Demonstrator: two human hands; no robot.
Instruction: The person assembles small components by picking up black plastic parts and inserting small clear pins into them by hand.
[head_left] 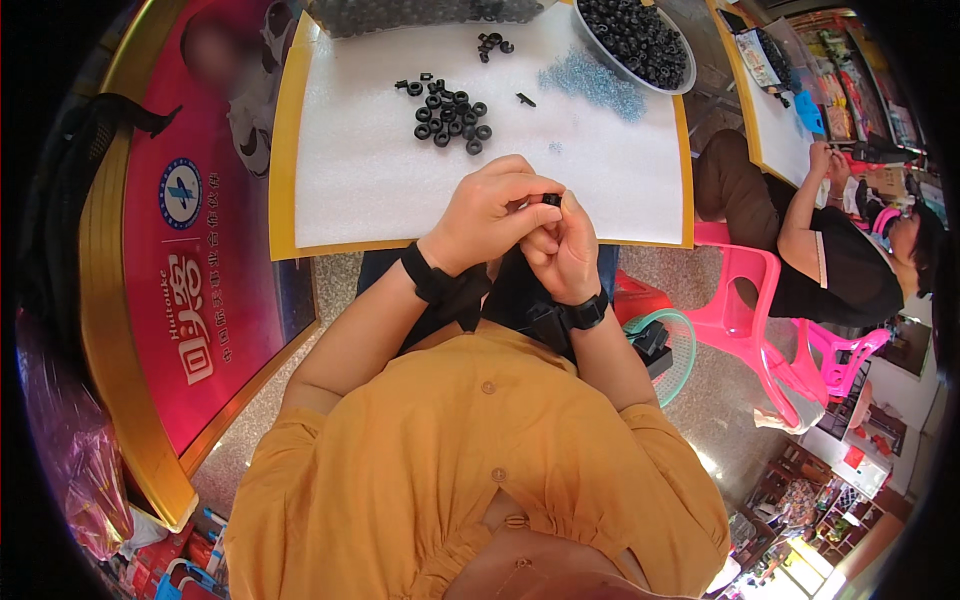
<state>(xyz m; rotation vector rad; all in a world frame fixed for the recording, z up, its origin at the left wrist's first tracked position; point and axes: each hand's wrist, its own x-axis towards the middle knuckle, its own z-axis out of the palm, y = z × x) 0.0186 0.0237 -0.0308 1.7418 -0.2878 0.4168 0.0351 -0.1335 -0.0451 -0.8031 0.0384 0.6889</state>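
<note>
Over the near edge of the white-topped table (360, 200), my left hand (492, 212) and my right hand (566, 255) meet with their fingertips pinched on one small black plastic part (552, 199). Fingers cover most of that part, so its full shape is hidden. Beyond my hands lies a loose pile of black ring-shaped parts (455, 120). A thin black piece (526, 99) rests by itself to the right of the pile, and a smaller cluster of black parts (493, 45) sits farther back. Many tiny pale-blue clear pieces (595, 85) are spread at the far right.
A clear bowl (688, 80) full of black parts stands at the far right corner, and a clear bag (430, 14) of them at the back. A pink signboard (215, 260) is on the left. Pink stools (735, 300), a green basket (683, 365) and a seated person (840, 250) are on the right.
</note>
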